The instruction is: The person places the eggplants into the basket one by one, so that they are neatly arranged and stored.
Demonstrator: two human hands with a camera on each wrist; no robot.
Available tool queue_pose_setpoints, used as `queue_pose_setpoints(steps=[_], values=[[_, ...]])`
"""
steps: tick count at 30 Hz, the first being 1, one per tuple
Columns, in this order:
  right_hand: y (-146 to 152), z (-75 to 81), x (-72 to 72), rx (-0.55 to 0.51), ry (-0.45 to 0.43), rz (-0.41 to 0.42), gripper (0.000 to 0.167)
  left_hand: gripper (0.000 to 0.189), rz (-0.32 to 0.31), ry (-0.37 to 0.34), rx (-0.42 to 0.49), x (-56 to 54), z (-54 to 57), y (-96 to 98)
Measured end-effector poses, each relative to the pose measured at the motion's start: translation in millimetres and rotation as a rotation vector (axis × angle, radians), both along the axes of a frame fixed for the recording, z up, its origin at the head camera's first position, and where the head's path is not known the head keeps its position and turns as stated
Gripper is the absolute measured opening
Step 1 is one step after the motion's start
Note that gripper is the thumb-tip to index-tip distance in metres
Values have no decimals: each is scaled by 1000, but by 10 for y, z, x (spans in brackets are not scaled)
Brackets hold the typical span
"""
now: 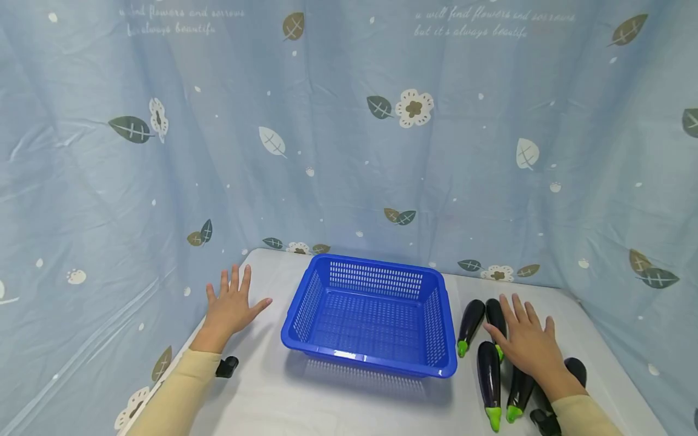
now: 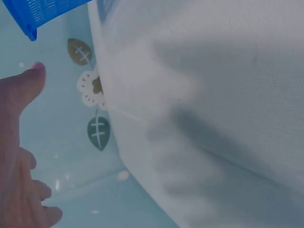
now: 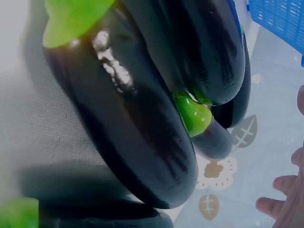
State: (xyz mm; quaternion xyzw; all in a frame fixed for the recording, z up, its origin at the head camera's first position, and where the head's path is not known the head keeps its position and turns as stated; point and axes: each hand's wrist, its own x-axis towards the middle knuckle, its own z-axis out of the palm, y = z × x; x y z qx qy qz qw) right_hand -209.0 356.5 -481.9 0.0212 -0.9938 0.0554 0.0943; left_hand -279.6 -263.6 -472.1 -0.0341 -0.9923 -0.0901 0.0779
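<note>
A blue plastic basket with slotted walls sits in the middle of the white table, with nothing in it. To its right lie several dark eggplants with green stem ends. Over them hovers my right hand, fingers spread, hiding parts of some. The right wrist view shows a large eggplant close up, with that hand's fingers apart from it at the right edge. Left of the basket, my left hand is held above the table with fingers spread and holds nothing; its thumb shows in the left wrist view.
A light blue curtain with leaf and flower prints hangs behind and beside the white table. Black wrist-worn devices show at the left wrist and right wrist. The table's far edge lies just behind the basket.
</note>
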Motion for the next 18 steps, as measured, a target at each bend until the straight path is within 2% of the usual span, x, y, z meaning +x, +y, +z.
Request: queue_pose_setpoints(steps=[7,13,18], values=[[31,-5,43,15,11,-15,90,96,-19,40,-22,19,21,18],[82,-34,77,38,6,-23,91,79,-48,105,25,37,45,56],[107,-16,120,45,8,-16,86,69,-46,131,67,48,2,56]])
